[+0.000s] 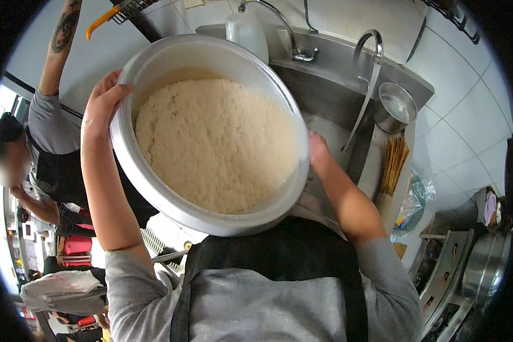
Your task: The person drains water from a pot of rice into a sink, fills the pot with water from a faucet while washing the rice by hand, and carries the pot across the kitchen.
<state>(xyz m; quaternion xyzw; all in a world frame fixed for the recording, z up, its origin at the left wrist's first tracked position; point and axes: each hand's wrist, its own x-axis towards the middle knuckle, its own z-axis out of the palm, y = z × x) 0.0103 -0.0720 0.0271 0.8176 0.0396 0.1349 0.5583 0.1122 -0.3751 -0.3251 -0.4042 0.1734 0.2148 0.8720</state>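
Observation:
A large round metal pot (pixel 182 56) is held up in front of me, tilted so that its open mouth faces me. White, grainy stuff that looks like rice (pixel 216 142) fills much of it. My left hand (pixel 104 101) is closed on the rim at the upper left, thumb over the edge. On the opposite side my right hand (pixel 318 149) grips the pot's edge, its fingers mostly hidden behind the wall. The pot overlaps the left part of a steel sink (pixel 319 85).
Water runs from the right faucet (pixel 370 34); another faucet (pixel 293 43) stands beside a white jug (pixel 247 37). A small metal pot (pixel 394 108) and a stick brush (pixel 393 162) lie at the sink's right. A co-worker (pixel 54 131) stands at left, one arm raised.

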